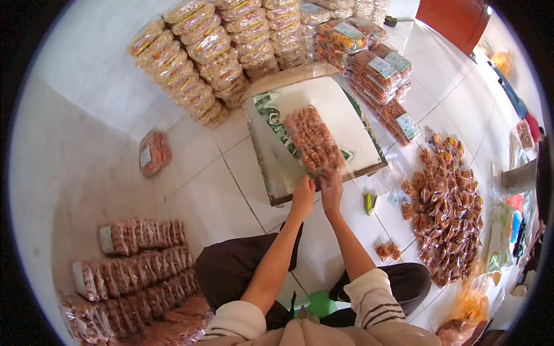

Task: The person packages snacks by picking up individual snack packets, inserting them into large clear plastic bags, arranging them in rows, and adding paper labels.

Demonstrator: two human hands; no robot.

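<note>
A clear plastic bag packed with brown snack pieces (311, 138) lies on a low table (271, 173) with a white and green printed top. At the bag's near end, my left hand (303, 196) pinches the plastic from the left side. My right hand (331, 187) is closed on the same end, just to the right. Both hands are close together over the table's front edge, and the fingertips are partly hidden. A green stapler (369, 203) lies on the floor to the right of my right hand.
Small brown snack packets (444, 213) form a heap on the right. Filled bags (381, 69) are stacked behind the table, beside tall columns of pale snack packs (231, 52). More brown bags (138, 271) lie at the lower left, and one bag (154, 153) sits by the wall.
</note>
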